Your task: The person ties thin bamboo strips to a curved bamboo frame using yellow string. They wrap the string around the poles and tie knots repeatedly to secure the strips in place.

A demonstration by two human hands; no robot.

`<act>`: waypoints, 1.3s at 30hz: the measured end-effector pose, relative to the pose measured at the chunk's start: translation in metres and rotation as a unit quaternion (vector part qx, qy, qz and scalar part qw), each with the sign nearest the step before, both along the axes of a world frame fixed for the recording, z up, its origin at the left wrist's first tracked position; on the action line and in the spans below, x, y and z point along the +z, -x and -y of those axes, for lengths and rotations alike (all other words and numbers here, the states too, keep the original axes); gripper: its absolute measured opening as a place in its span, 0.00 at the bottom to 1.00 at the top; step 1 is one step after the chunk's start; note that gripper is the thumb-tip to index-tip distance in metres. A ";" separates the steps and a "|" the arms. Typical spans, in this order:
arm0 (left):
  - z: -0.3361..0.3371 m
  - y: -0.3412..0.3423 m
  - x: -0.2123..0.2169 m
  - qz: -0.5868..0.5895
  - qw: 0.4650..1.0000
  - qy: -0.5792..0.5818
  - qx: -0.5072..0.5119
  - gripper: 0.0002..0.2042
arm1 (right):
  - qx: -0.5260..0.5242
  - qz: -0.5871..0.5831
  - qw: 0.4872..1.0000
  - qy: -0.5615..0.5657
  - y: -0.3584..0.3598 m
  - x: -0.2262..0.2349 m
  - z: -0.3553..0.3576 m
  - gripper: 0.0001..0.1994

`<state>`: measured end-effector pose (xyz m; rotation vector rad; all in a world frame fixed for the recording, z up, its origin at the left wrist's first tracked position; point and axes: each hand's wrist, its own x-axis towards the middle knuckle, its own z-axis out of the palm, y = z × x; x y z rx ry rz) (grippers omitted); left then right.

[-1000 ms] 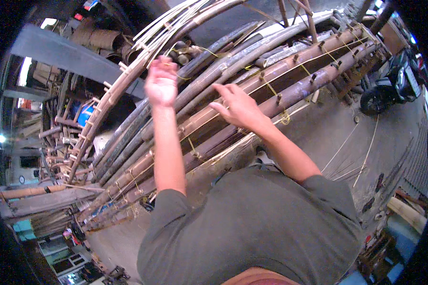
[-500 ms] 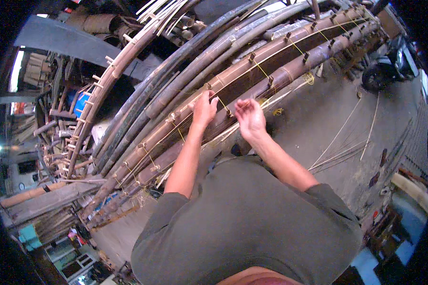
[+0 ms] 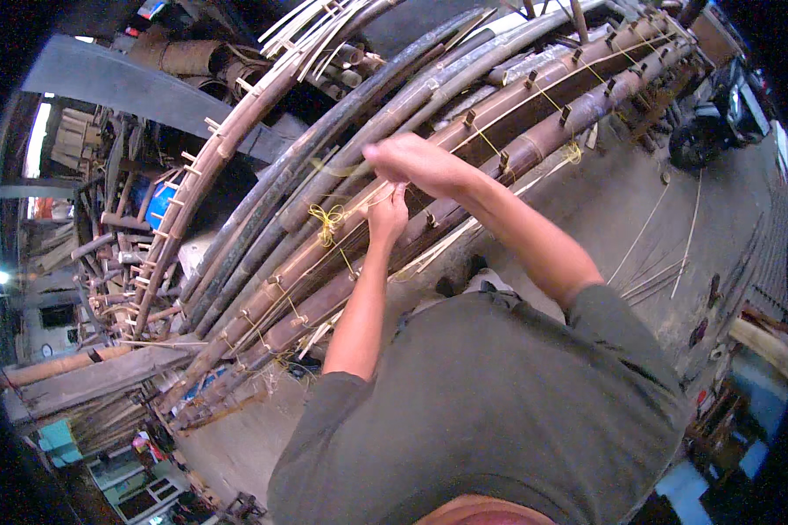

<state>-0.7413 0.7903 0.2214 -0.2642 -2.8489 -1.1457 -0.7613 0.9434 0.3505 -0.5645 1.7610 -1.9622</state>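
Note:
Two long bamboo poles lie side by side: the far pole [image 3: 446, 138] and the near pole [image 3: 534, 140]. Both carry short upright pegs [image 3: 503, 161], with yellow string [image 3: 487, 141] stretched across between them. My left hand [image 3: 387, 214] is closed at the far pole, pinching yellow string. Above it, my right hand [image 3: 416, 166] crosses over to the left; its fingers are smeared by motion, so what they hold is unclear. A looped bundle of yellow string [image 3: 327, 222] hangs left of my hands, over the far pole.
Beyond the poles lie several dark curved poles [image 3: 359, 109]. A pegged bamboo pole [image 3: 203, 171] rises at the left, near a blue round object [image 3: 161, 206]. A motorbike [image 3: 718, 131] stands at far right. Thin strips [image 3: 652, 280] lie on the floor.
My right hand has swept left and up, crossing above my left hand. The left has moved slightly right and down. The yellow string bundle now shows left of my hands.

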 end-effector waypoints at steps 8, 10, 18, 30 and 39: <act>-0.021 0.000 0.041 0.029 0.998 -0.056 -0.018 0.14 | 0.005 -0.068 0.977 -0.202 -0.140 -0.087 -0.032 0.23; -0.031 0.019 0.076 -0.002 0.982 -0.184 -0.040 0.13 | 0.003 -0.019 0.995 -0.095 -0.128 -0.073 -0.048 0.22; 0.001 0.130 -0.018 -0.004 0.989 0.134 0.066 0.15 | -0.601 0.097 0.513 0.605 -0.280 -0.198 -0.228 0.22; 0.185 0.008 0.082 0.050 0.983 0.165 -0.069 0.15 | -0.294 0.475 0.763 0.325 -0.259 -0.200 0.076 0.32; 0.168 -0.064 0.026 0.064 0.988 0.137 -0.016 0.20 | -0.522 -0.116 0.841 0.084 -0.159 -0.025 0.228 0.10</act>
